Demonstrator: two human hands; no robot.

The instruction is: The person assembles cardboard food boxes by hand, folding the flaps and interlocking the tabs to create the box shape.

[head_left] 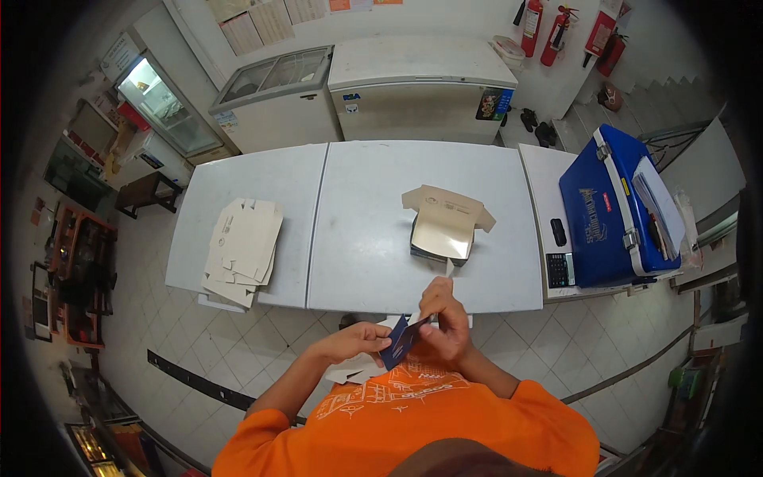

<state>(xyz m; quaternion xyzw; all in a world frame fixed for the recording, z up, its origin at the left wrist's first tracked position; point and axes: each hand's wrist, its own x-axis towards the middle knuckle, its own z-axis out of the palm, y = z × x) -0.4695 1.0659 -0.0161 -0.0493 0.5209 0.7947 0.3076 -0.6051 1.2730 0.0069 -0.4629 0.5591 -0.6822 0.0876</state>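
Left hand [367, 340] and right hand [447, 319] pinch a navy card [400, 347], seemingly mid-fold; the next crease calls for steady holding.

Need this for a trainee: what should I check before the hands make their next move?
1. Left hand on the dark blue card: ok, thumb and fingers pinch it.
2. Right hand on the same card: ok, grips its right end.
3. Flat cartons squared up: not ok, edges are staggered.
4. Cream carton apart from that pile: ok, white tabletop lies between.
5. Card's far-side creases: cannot tell, hidden.
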